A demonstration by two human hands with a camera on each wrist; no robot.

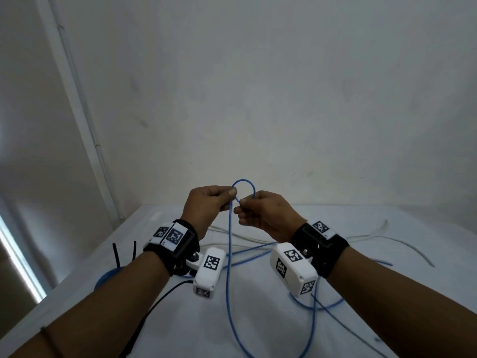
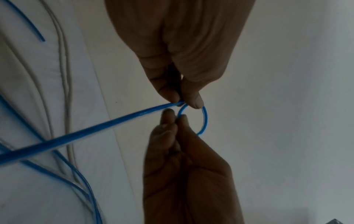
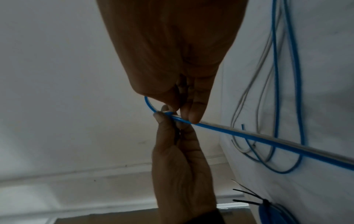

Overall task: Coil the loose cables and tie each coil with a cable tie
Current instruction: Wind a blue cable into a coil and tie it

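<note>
A thin blue cable (image 1: 228, 254) rises from the white table (image 1: 402, 326) to my two raised hands, where it bends into a small loop (image 1: 244, 182). My left hand (image 1: 230, 195) pinches the cable at the loop's left base between thumb and fingers. My right hand (image 1: 242, 203) pinches the loop's other end just beside it. In the left wrist view, the left fingertips (image 2: 191, 101) and the right hand (image 2: 173, 119) close the loop (image 2: 204, 119). In the right wrist view, the right fingers (image 3: 193, 112) meet the left hand (image 3: 162, 119) on the cable (image 3: 268, 140).
More blue cable (image 1: 313, 308) and white cables (image 1: 366, 239) lie loose across the table. A tied blue coil (image 1: 107, 277) with black cable tie tails (image 1: 116, 254) sits at the table's left edge. A white wall stands close behind.
</note>
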